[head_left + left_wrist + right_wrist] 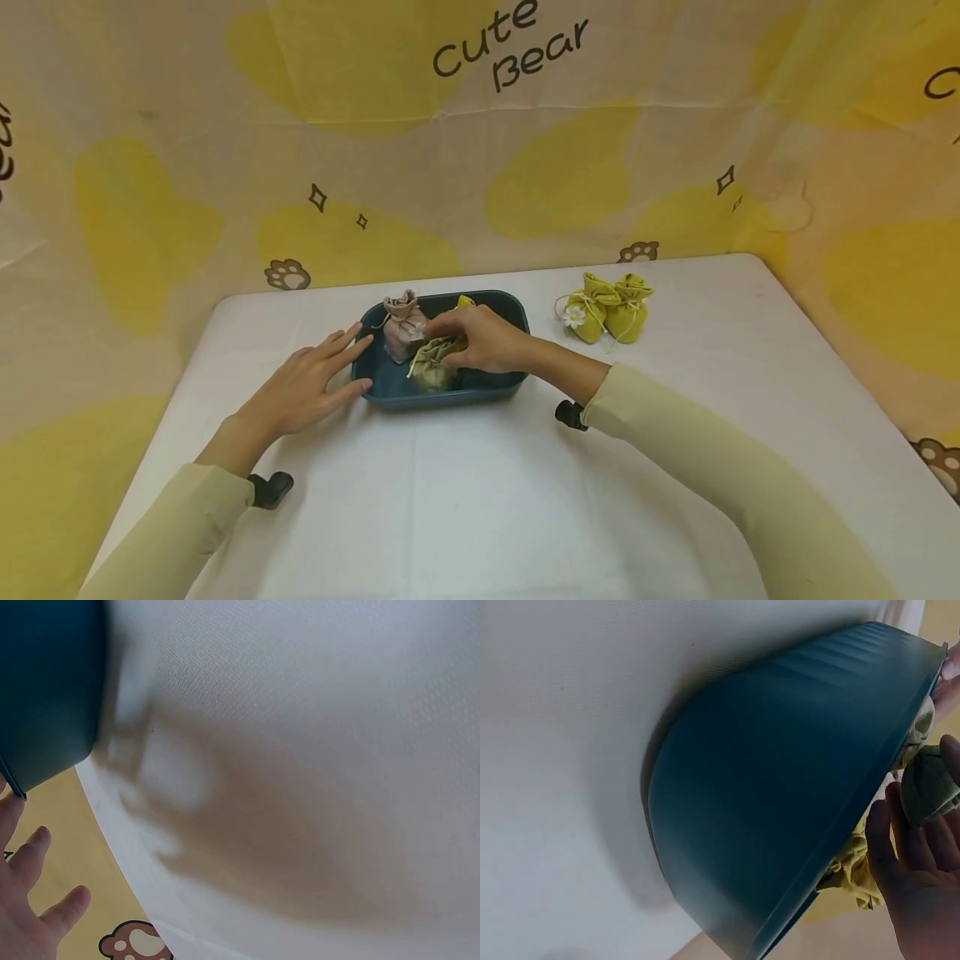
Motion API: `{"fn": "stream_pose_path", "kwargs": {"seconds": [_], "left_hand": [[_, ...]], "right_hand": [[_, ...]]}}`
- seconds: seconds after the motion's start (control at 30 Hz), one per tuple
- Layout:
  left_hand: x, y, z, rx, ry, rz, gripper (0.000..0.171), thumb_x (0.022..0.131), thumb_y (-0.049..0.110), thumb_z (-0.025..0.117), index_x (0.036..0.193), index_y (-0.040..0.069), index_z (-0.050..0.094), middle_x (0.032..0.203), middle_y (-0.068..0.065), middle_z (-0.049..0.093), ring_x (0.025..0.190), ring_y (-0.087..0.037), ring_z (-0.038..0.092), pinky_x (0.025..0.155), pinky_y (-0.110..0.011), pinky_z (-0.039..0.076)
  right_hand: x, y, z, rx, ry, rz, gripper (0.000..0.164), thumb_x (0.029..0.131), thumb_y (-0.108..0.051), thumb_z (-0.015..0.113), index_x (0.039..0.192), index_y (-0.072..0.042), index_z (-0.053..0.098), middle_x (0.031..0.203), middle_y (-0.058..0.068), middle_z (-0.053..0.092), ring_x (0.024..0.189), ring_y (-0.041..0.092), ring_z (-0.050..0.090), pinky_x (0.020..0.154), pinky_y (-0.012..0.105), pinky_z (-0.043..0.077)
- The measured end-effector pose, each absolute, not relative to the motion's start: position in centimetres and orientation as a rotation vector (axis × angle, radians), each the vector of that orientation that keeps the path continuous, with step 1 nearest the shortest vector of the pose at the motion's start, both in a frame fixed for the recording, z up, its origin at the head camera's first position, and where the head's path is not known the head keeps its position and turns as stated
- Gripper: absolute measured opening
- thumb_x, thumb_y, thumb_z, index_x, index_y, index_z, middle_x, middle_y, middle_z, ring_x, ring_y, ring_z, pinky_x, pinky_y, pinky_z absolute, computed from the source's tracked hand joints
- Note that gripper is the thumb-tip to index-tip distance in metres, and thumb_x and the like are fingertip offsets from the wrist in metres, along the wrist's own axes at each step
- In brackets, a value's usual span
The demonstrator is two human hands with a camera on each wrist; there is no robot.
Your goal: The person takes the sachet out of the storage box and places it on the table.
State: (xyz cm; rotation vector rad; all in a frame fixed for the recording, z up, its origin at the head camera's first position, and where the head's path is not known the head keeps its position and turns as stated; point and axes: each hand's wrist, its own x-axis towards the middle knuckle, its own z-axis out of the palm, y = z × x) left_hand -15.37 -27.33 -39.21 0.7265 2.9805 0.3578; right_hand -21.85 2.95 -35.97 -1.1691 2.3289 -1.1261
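Observation:
A dark blue-green plastic basin holds several small drawstring pouches. On its left side is a pinkish pouch, its neck tied and upright. In front of that is an olive-green pouch, its gathered top pinched by my right hand. The right wrist view shows green cloth between thumb and fingers. Part of a yellow pouch appears behind this hand, which hides the rest. With fingers spread and fairly straight, my left hand touches the basin's left rim.
Two yellow-green drawstring pouches stand together on the white table, right of the basin; one has a white flower. A printed yellow cloth hangs behind the table. Black devices are worn at both wrists.

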Motion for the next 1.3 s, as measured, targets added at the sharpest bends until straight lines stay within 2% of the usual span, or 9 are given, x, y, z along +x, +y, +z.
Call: {"fn": "stream_pose_path", "kwargs": {"seconds": [0.3,0.5,0.7,0.97,1.07,1.3], "left_hand": [[-15.4,-27.3,-39.3,0.707,2.986,0.368,0.070,0.101,0.052,0.049,0.157,0.014,0.033,0.164,-0.011,0.023,0.145,-0.042,0.028,0.110,-0.062,0.030],[-15.4,-27.2,-39.2,0.708,2.989,0.368,0.069,0.101,0.052,0.050,0.157,0.014,0.034,0.163,-0.011,0.024,0.145,-0.043,0.028,0.109,-0.062,0.031],[-15.4,-27.3,-39.2,0.707,2.990,0.362,0.070,0.101,0.052,0.050,0.157,0.014,0.034,0.163,-0.011,0.024,0.145,-0.043,0.028,0.109,-0.061,0.031],[-15.3,-27.2,-39.2,0.721,2.990,0.363,0.070,0.101,0.051,0.050,0.156,0.013,0.034,0.163,-0.012,0.024,0.145,-0.043,0.028,0.110,-0.061,0.031],[-15.3,-27.2,-39.1,0.723,2.986,0.364,0.070,0.101,0.051,0.050,0.157,0.013,0.034,0.163,-0.012,0.024,0.145,-0.043,0.028,0.110,-0.062,0.030],[-15.3,-27.2,-39.1,0.714,2.988,0.365,0.070,0.101,0.052,0.049,0.157,0.013,0.034,0.163,-0.012,0.024,0.145,-0.043,0.028,0.109,-0.062,0.031]], "right_hand": [[-22.0,2.5,-36.2,-1.202,2.427,-1.017,0.034,0.085,-0.003,0.077,0.118,-0.004,0.072,0.115,0.004,0.072,0.107,0.015,0.067,0.090,0.023,0.052],[-21.9,2.7,-35.9,-1.198,2.526,-0.973,0.026,0.087,-0.008,0.076,0.113,-0.011,0.077,0.111,0.000,0.074,0.099,0.011,0.067,0.084,0.027,0.052],[-21.7,3.2,-35.3,-1.228,2.543,-0.981,0.022,0.090,-0.011,0.075,0.111,-0.011,0.077,0.104,-0.003,0.075,0.082,0.006,0.066,0.072,0.025,0.051],[-21.6,4.0,-33.9,-1.285,2.547,-1.032,0.020,0.090,-0.010,0.074,0.110,-0.009,0.078,0.100,-0.002,0.076,0.078,0.006,0.064,0.068,0.026,0.049],[-21.6,4.5,-33.0,-1.280,2.538,-1.060,0.020,0.090,-0.008,0.074,0.109,-0.008,0.078,0.100,-0.001,0.076,0.078,0.006,0.066,0.070,0.026,0.051],[-22.0,6.2,-30.7,-1.232,2.538,-1.129,0.022,0.091,-0.002,0.071,0.113,-0.006,0.076,0.109,0.006,0.074,0.085,0.011,0.069,0.072,0.028,0.054]]}}
